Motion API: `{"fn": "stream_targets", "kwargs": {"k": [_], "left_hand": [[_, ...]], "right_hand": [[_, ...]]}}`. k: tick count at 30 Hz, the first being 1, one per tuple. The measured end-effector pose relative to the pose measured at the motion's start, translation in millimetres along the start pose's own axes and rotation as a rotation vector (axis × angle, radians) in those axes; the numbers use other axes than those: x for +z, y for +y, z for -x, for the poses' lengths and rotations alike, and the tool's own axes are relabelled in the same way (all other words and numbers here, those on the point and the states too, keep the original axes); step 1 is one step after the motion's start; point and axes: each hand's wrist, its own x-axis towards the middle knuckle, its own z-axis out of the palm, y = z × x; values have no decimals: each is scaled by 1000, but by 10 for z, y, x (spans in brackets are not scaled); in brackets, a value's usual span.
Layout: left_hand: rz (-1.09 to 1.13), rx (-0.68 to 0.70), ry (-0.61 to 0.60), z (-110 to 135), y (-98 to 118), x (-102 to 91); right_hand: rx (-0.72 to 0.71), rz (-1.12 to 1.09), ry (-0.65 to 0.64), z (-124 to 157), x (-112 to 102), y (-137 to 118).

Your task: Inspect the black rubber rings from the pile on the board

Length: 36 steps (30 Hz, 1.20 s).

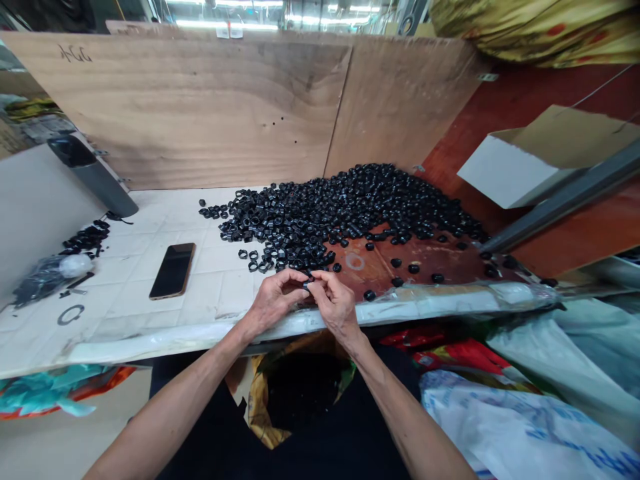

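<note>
The left hand [274, 299] and right hand [336, 305] pinched a small black part [307, 285] between their fingertips. Directly beyond the grip, a heap of black rings [345, 207] blocked the way; leftward lay a phone [173, 271], below gaped a yellow bag [259, 407].

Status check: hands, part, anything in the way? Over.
Left grip, right grip: together on small black part. Black pile just beyond. Phone apart, left; nothing seen blocking.

1 view | from wearer's head | faces forward-down | hands [273, 297] near | wooden board [215, 110] beyond
</note>
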Motion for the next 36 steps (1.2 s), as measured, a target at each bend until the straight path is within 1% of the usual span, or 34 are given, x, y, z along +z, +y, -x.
{"fn": "stream_targets", "kwargs": {"k": [3, 6, 9, 11, 15, 18, 20, 22, 25, 27, 29, 30, 31, 32, 33, 34, 35, 36], "left_hand": [[27, -5, 15, 4, -8, 13], [49, -12, 25, 3, -25, 4], [36, -6, 28, 0, -42, -6], [49, -5, 29, -4, -49, -6], [69, -5, 27, -18, -46, -1], [74, -8, 1, -16, -14, -11], [43, -3, -20, 19, 15, -19], [-32, 17, -32, 106, 29, -15], [-219, 106, -49, 338, -19, 17], [-403, 237, -55, 524, -78, 45], [-572, 399, -73, 684, -106, 63], [-630, 460, -103, 739, -94, 65], [-672, 492, -149, 773, -63, 64], [-704, 487, -201, 784, -14, 58], [-726, 447, -248, 770, 46, 49], [-738, 384, -276, 734, 108, 38], [-743, 313, -264, 677, 163, 27], [-743, 251, -211, 602, 203, 17]], "right_hand": [[-10, 17, -23, 6, -21, -47], [23, 69, -51, 15, -50, -78], [39, 124, -9, 21, -64, -111], [20, 88, 8, 17, -67, -134], [1, 69, -60, -10, -71, -146], [-15, 39, -37, -11, -73, -140], [8, -14, -41, 31, -71, -158], [88, -62, -57, 127, -58, -203], [318, -161, -27, 361, -10, -314], [483, -257, 8, 535, 26, -397], [598, -347, 11, 678, 30, -465], [631, -359, -18, 726, 11, -486], [639, -326, -64, 753, -24, -494], [615, -247, -102, 756, -74, -488], [554, -130, -111, 733, -136, -468], [461, 4, -89, 684, -203, -434], [347, 132, -48, 609, -271, -389], [230, 233, 1, 514, -332, -333]]}}
